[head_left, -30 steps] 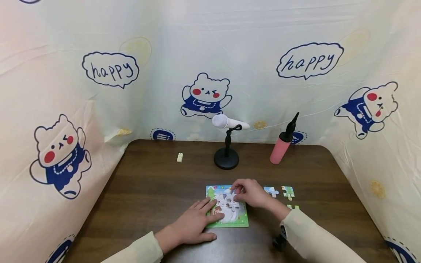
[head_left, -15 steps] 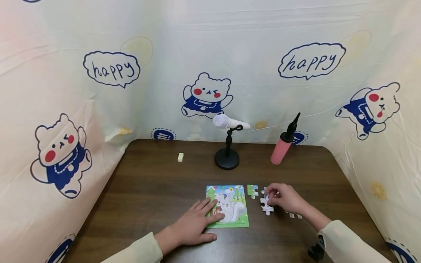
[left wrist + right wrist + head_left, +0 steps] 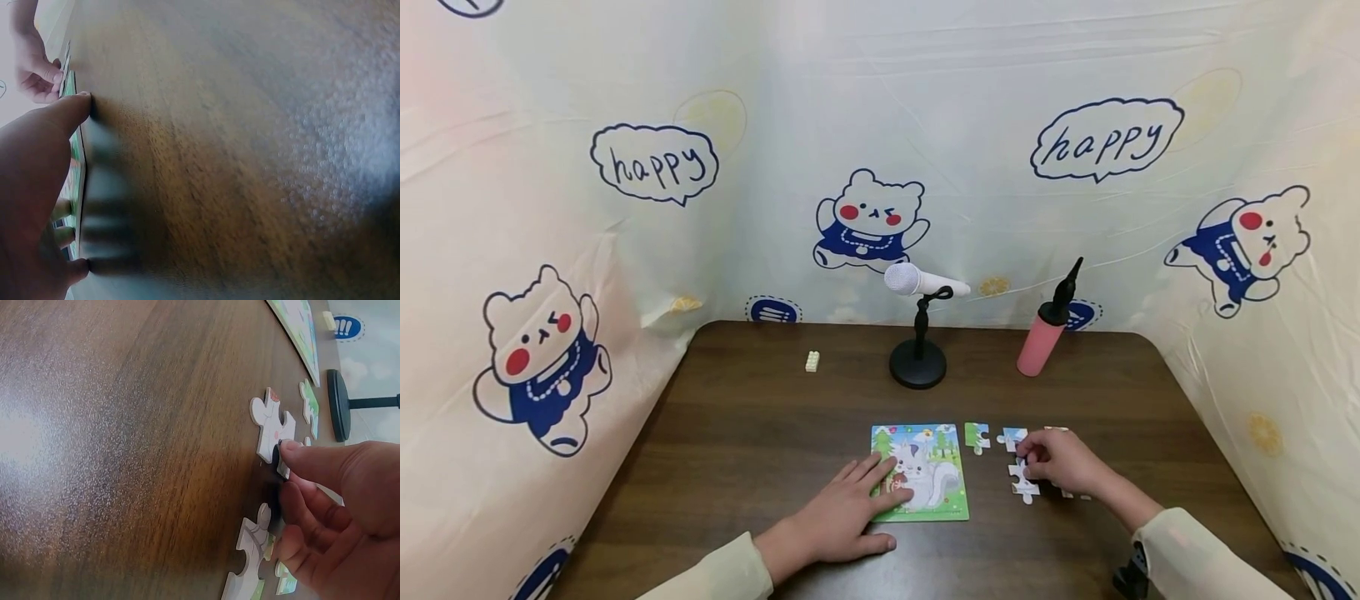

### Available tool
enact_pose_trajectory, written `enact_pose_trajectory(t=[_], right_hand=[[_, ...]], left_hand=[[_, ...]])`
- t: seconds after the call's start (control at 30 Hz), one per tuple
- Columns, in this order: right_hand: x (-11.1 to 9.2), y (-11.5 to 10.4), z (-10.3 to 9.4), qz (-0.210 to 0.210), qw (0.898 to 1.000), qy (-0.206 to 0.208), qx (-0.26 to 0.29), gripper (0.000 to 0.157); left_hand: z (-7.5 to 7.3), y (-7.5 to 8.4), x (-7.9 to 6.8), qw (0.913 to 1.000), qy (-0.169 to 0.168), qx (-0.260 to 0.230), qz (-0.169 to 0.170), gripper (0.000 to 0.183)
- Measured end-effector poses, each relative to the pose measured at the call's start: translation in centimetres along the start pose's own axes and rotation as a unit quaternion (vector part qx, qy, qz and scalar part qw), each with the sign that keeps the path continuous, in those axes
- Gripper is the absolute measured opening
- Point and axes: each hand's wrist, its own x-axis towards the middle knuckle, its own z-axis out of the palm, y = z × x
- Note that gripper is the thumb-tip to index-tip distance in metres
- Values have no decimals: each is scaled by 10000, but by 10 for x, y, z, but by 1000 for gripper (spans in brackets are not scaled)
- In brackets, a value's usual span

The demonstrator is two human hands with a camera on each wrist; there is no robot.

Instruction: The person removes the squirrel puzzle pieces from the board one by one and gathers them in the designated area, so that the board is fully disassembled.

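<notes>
My left hand [image 3: 842,512] lies with spread fingers over the lower left of a square puzzle board [image 3: 953,505], printed with a white squirrel on green. In the left wrist view its thumb and fingertips reach past the board's edge. My right hand [image 3: 1063,460] pinches the edge of a mostly white jigsaw piece [image 3: 272,432] between thumb and fingers, right over the table. Another jigsaw piece [image 3: 1012,437], blue and white, lies just behind those fingers. Left of that is a green jigsaw piece [image 3: 976,436], beside the board. More pieces are partly hidden by the right hand.
A white microphone [image 3: 928,284] on a black round-based stand [image 3: 917,364] stands at the back, with a pink hand pump [image 3: 1037,343] to its right. A small cream toy brick [image 3: 812,361] sits back left. Printed curtain [image 3: 760,200] surrounds the wooden table.
My right hand has moved from over the board to the pieces on the right, bringing the white piece with it, then slightly further right and nearer. My left hand has stayed put.
</notes>
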Motion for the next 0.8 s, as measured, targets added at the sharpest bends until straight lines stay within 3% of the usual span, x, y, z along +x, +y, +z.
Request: enact_pose_trajectory(t=[0.5, 0.63, 0.7, 0.8], right_hand=[[-2, -3, 1, -54, 9998, 47, -210, 15], [4, -11, 0, 75, 9998, 14, -196, 14], [10, -18, 0, 114, 9998, 1, -176, 14], [23, -33, 5, -21, 9999, -55, -127, 15]], left_hand=[[-7, 4, -1, 9998, -91, -151, 4, 64], [-8, 0, -1, 10000, 45, -38, 38, 67], [-10, -3, 0, 9998, 165, 1, -61, 70], [-12, -11, 2, 9981, 384, -21, -480, 74]])
